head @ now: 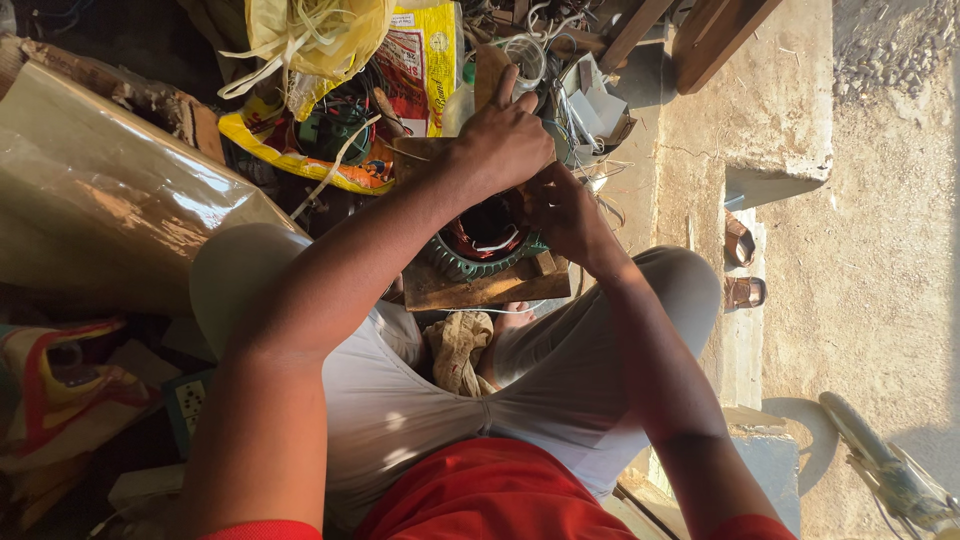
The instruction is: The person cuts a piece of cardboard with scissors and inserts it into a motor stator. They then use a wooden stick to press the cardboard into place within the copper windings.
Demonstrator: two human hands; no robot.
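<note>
While I sit cross-legged, the green motor stator (pixel 480 250) rests on a wooden board (pixel 490 288) over my lap, its open bore facing up at me. My left hand (pixel 505 140) curls over its far rim, fingers bent onto the copper windings (pixel 465 232); my right hand (pixel 562 212) pinches at the rim just beside it, nearer me. Inside the bore lie windings and a white strip; beyond, a yellow sack (pixel 420 60) holds wire scraps.

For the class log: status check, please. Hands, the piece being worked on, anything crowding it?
Left hand and right hand both on green motor stator. Stator sits on wooden board over lap. Loose wires and yellow bags crowd beyond.
</note>
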